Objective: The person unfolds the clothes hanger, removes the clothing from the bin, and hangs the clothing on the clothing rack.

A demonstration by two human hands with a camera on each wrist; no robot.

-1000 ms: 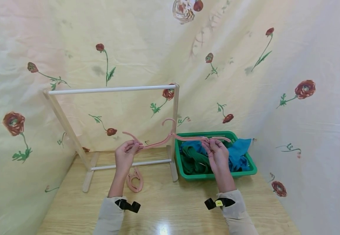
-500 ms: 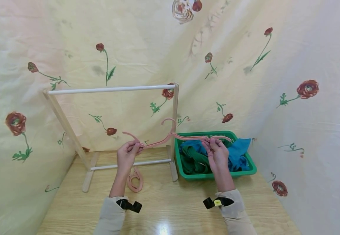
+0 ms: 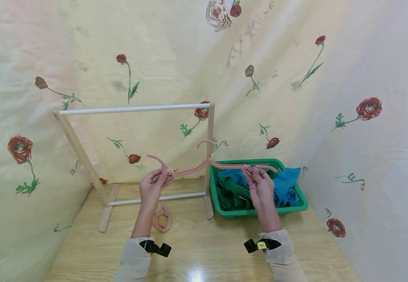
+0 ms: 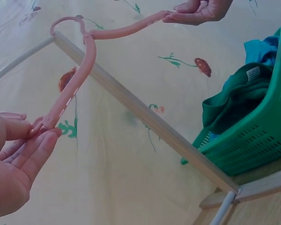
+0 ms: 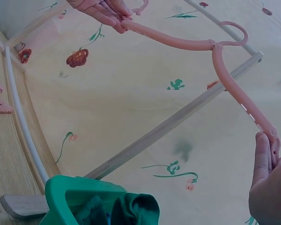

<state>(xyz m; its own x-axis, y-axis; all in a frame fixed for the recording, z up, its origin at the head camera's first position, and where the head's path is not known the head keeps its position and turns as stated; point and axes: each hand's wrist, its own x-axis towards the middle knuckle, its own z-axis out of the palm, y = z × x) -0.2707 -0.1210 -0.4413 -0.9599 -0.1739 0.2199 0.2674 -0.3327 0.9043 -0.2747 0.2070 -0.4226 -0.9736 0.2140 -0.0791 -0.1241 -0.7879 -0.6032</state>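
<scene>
A pink folding clothes hanger (image 3: pixel 189 171) is held up in the air, its arms spread and its hook pointing upward. My left hand (image 3: pixel 151 184) pinches it at the left joint, where the end piece bends up and back. At the right joint my right hand (image 3: pixel 261 184) pinches it between thumb and fingers, and the end piece sticks out past the hand. The left wrist view shows the hanger (image 4: pixel 70 91) between the left thumb and fingers. On the table under the left hand lies a second pink hanger (image 3: pixel 162 219), folded up.
A wooden rack with a white top rail (image 3: pixel 133 109) stands behind the hands on the wooden table (image 3: pixel 196 250). Right of it, a green basket (image 3: pixel 232 213) holds dark green cloth (image 3: pixel 233 194) and blue cloth (image 3: pixel 286 184). A flowered curtain (image 3: pixel 175 47) surrounds the table.
Both hands keep their grip on the hanger. Its hook has tilted slightly to the right, and the left hand has shifted a little to the right since the first frame.
</scene>
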